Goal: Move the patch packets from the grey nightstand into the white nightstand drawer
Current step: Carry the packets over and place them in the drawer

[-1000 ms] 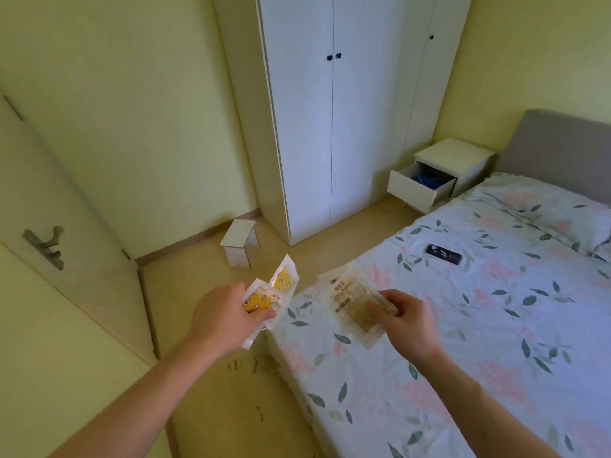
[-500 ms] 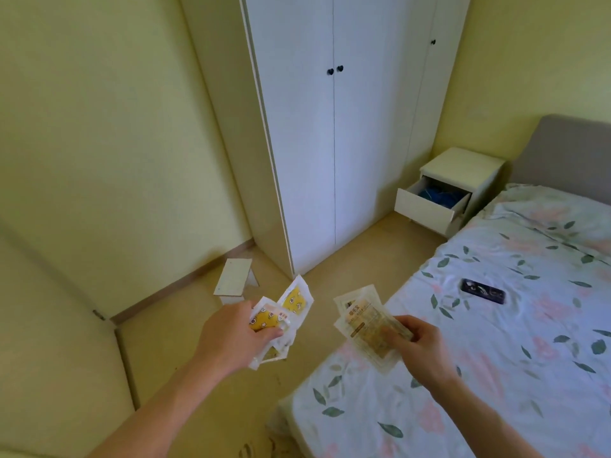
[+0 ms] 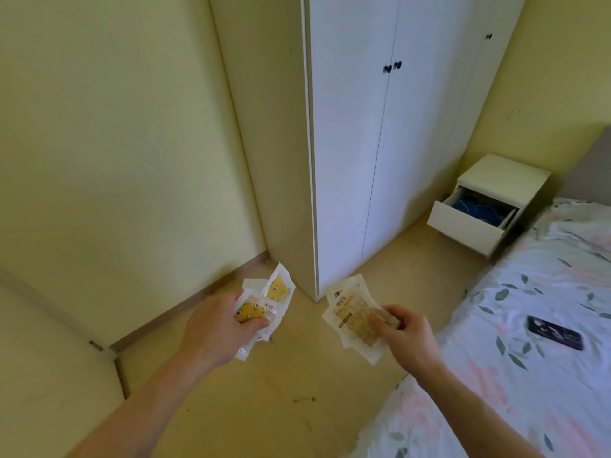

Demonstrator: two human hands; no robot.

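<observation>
My left hand (image 3: 218, 328) grips a fan of clear patch packets with yellow cartoon prints (image 3: 271, 299), held out over the floor. My right hand (image 3: 408, 335) holds a small stack of clear packets with beige patches (image 3: 353, 312). Far to the right stands the white nightstand (image 3: 506, 175) beside the bed, its top drawer (image 3: 463, 228) pulled open with something blue inside. Both hands are well short of the drawer. The grey nightstand is out of view.
A tall white wardrobe (image 3: 380, 143) fills the middle, its corner just beyond the packets. The floral-sheeted bed (image 3: 512, 375) runs along the right, with a dark phone (image 3: 555, 333) lying on it. Bare wooden floor (image 3: 264, 408) lies below my hands; a yellow wall is to the left.
The view has swung and advanced towards the wardrobe and nightstand; the small stool and door on the left have left the frame. Both hands still hold their packets.
</observation>
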